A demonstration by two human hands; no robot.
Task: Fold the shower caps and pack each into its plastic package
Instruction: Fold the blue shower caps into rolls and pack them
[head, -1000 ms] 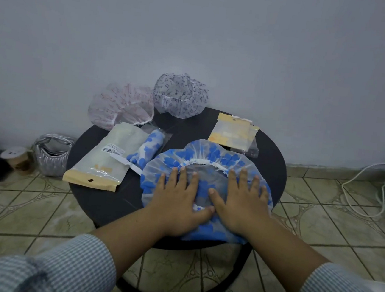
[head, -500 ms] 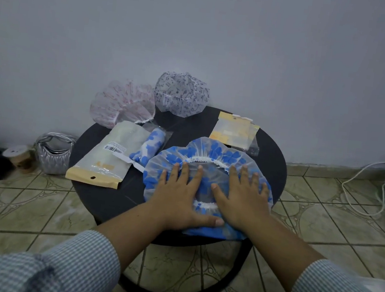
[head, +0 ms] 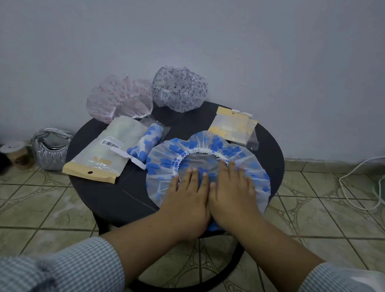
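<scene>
Plastic caps (head: 208, 162) three, packages (head: 104, 150) two

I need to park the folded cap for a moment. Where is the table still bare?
Bare table lies at the near left, between the big package and blue cap. Another patch sits mid-back, between the rolled cap and small packages. The left and back edges are crowded, and both hands cover the near right.
</scene>
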